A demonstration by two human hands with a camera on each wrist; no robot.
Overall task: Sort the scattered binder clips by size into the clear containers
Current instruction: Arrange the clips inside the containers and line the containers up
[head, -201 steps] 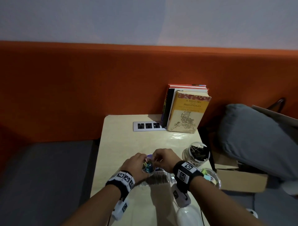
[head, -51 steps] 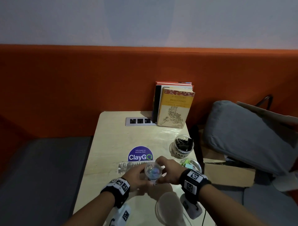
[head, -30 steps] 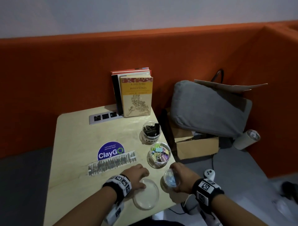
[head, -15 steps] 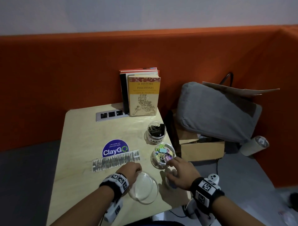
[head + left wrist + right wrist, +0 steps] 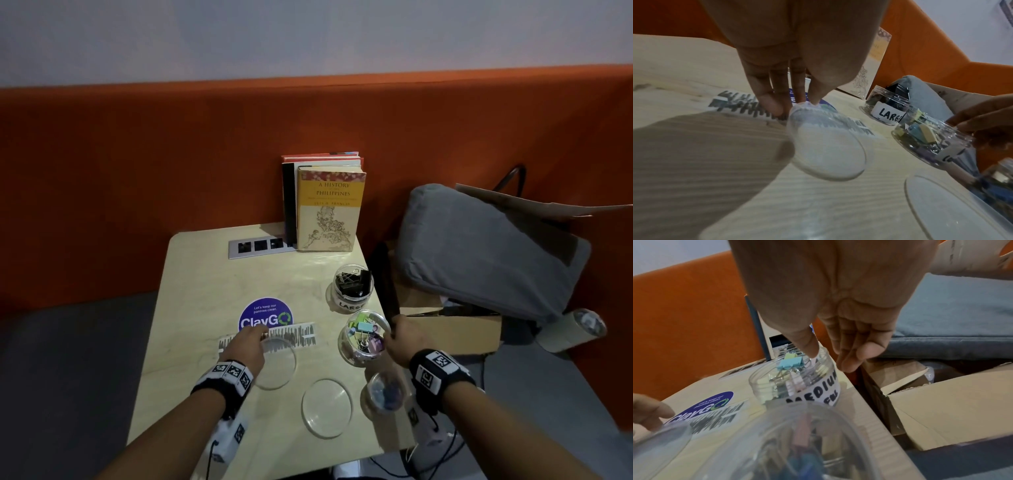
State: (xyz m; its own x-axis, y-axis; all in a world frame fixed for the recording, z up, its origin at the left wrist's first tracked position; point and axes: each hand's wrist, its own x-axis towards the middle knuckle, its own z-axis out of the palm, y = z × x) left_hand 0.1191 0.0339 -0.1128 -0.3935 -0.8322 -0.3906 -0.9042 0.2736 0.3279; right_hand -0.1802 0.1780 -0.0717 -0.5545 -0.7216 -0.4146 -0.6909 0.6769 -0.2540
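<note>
Since half a second ago: small jar (image 5: 383,394) set down at the desk (image 5: 191,294) edge, second clear lid (image 5: 326,407) now lying flat. Right hand (image 5: 404,339) moved to the medium jar (image 5: 363,337), thumb inside the rim, fingers (image 5: 859,356) behind the wall, lightly pinching it. Left hand (image 5: 245,346) pinching the far edge of a tilted clear lid (image 5: 826,144), just left of that jar. No loose clips visible; sorting apparently finished, capping likely next. Large jar (image 5: 352,286) uncapped behind.
</note>
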